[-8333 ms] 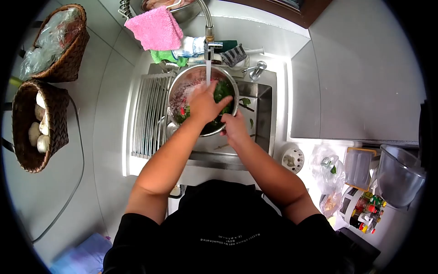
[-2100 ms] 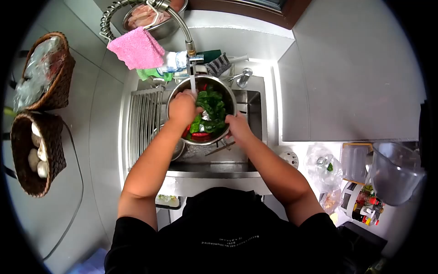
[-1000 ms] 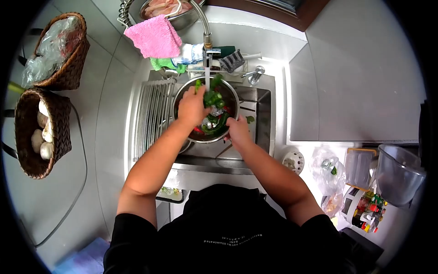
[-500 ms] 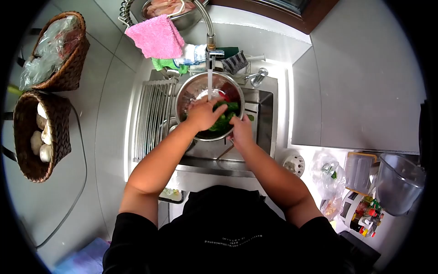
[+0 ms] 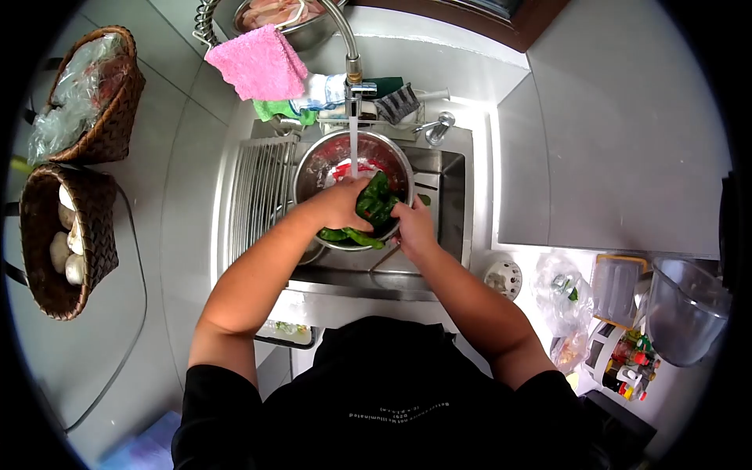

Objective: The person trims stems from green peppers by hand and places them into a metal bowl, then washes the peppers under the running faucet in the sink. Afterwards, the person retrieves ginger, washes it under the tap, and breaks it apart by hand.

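Water runs from the faucet (image 5: 354, 86) into a steel bowl (image 5: 309, 168) over the sink (image 5: 452, 211). Inside the bowl, my left hand (image 5: 342, 204) is curled round green peppers (image 5: 376, 197), beside the falling water. More green peppers lie near the bowl's front rim, and red pieces (image 5: 343, 168) show toward its back. My right hand (image 5: 415, 222) grips the bowl's right rim, thumb on the inner side, other fingers mostly hidden beneath.
A drying rack (image 5: 262, 196) covers the sink's left side. Two woven baskets stand at left, one with garlic bulbs (image 5: 59, 251). A pink cloth (image 5: 258, 64) hangs near the faucet. Plastic bags (image 5: 562, 290) and a clear container (image 5: 681, 313) are at right.
My left hand has moved from spread over the bowl's contents to curled round the green peppers. The peppers have shifted, some now at the front rim. My right hand stays on the rim.
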Demonstrator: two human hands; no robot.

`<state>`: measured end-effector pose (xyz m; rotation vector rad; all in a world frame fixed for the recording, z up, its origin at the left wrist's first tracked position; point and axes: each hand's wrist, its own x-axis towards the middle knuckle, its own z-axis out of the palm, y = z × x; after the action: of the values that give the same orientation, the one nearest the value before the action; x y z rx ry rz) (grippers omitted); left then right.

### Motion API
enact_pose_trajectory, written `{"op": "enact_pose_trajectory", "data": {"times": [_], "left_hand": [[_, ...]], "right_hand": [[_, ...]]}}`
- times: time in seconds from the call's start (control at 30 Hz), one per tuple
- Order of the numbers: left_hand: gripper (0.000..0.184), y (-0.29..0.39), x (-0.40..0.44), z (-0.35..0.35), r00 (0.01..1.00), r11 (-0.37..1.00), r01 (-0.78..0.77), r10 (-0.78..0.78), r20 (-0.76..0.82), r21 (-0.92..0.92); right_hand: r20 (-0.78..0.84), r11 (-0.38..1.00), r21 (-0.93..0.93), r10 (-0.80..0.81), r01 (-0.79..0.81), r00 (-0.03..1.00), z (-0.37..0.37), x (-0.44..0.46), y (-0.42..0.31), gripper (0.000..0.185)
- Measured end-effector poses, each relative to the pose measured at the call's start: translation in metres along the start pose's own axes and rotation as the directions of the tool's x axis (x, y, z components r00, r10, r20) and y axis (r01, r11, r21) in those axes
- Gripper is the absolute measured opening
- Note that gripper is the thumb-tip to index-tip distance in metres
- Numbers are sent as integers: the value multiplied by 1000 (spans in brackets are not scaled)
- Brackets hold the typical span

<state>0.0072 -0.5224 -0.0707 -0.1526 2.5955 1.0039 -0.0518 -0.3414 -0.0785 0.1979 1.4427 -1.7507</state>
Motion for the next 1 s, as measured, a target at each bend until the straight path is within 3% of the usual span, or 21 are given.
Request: {"op": "enact_pose_trajectory", "data": {"times": [0.03,0.07,0.13,0.3,0.37,0.4,0.47,0.53,0.57,0.6,0.67,0.77,0.87,0.9,1.0], "left_hand": [[94,-1,0,-2,999,999,25,-26,21,43],[84,-1,-2,-4,996,995,33,-25,-81,97],[85,-5,3,-5,913,979,175,-124,-389,101],[61,8,-9,4,860,913,-109,285,-423,393],[62,14,-5,-11,909,991,-34,-23,-417,-129],[62,15,-1,-19,921,922,22,-169,-351,-386],[66,-2,13,-6,842,970,206,-242,-482,-128],[68,12,17,24,782,890,412,-235,-578,194],[74,17,17,34,783,890,387,-179,-596,241],[77,35,7,15,886,936,336,-278,-371,100],[79,20,2,12,964,986,15,-58,-258,-166],[74,25,-12,19,878,930,120,63,-475,346],[76,-4,2,41,865,896,259,-49,-500,361],[78,-7,5,33,884,895,307,-142,-446,323],[79,0,4,24,939,890,307,-224,-261,337]], "right_hand": [[0,999,-26,-25,25,1000,0,1,5,37],[-10,999,-42,-17,17,1000,-1,2,7,37],[-28,998,-67,-2,0,1000,-1,5,10,35],[-24,999,-39,-16,15,1000,3,5,1,34],[-30,999,-28,-21,20,999,4,2,-2,34],[-33,999,-37,-30,29,999,5,0,-1,34],[-32,999,-30,-34,33,999,11,-2,-1,33],[-29,1000,6,-19,19,999,18,-3,-1,31],[-32,1000,18,-6,7,999,17,-1,-2,30],[-39,999,32,6,-5,999,10,3,-2,30],[-71,999,47,19,-16,997,-3,10,-1,29],[-93,997,79,16,-8,996,-9,13,0,29],[-68,999,-30,-26,24,997,3,9,0,29],[-79,1000,-15,-2,1,997,6,7,-1,29],[-82,999,22,46,-44,996,-20,30,13,25]]}}
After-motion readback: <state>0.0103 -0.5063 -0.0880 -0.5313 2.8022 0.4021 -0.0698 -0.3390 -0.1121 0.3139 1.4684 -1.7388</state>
